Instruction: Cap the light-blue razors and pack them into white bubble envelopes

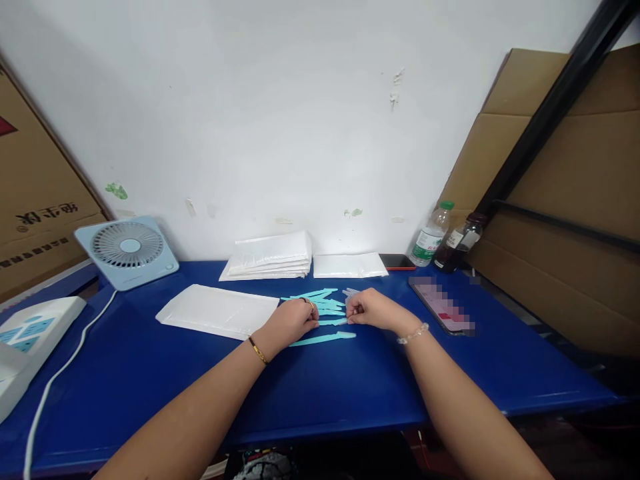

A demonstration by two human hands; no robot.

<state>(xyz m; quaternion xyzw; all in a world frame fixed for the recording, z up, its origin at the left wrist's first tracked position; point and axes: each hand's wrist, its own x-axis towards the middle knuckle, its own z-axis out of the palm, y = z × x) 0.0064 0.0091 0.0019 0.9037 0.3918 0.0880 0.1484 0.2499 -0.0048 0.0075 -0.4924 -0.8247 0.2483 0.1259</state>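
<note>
Blue table (380, 393): one teal strip (332, 323), ends pinched by left hand (293, 323) and right hand (375, 310), held apart — knuckles so near likely risked scattering the strip heap (325, 305).

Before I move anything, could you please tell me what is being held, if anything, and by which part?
A teal stick, pinched at its two ends: the left hand has one end, the right hand the other.

- Left hand (294, 321) and right hand (371, 311) pinch opposite ends of one turquoise stick (331, 323).
- Loose turquoise sticks (324, 305) lie around them on the blue table (350, 387).
- A white envelope (217, 310) lies beside the left hand.
- Behind sit stacked envelopes (270, 257); a fan (131, 247) stands far left.
</note>
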